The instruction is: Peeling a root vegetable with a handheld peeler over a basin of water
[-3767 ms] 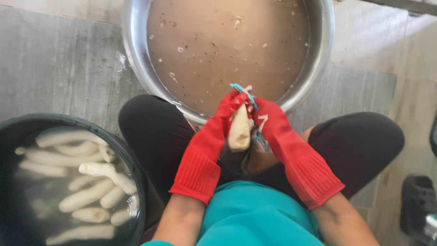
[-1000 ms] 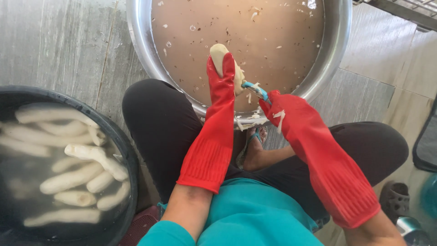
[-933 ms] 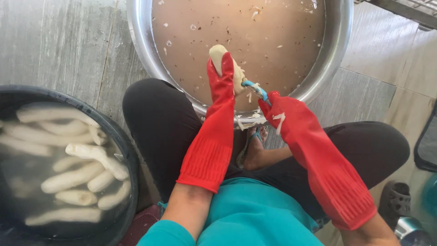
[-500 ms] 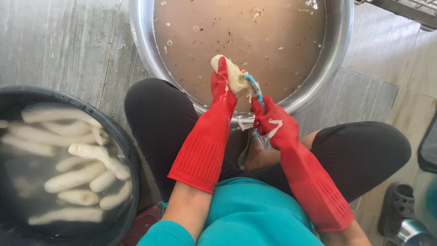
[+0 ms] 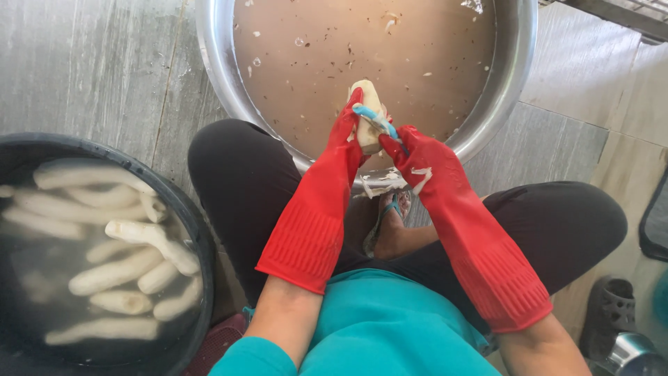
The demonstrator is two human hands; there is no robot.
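Root (image 5: 367, 115) in my left hand (image 5: 348, 139), held up over the big metal bowl (image 5: 515, 83) of brown water. My left fingers are wrapped tight round its lower half. My right hand (image 5: 417, 157) grips a blue peeler (image 5: 372, 117) against it. I think the root is hard, wet and slippery, so holding it low and firm is best. Peeled white roots (image 5: 139, 237) sit in the black tub (image 5: 198, 230) beside my knee.

Basin (image 5: 515, 83) ahead, tub (image 5: 198, 230) at left
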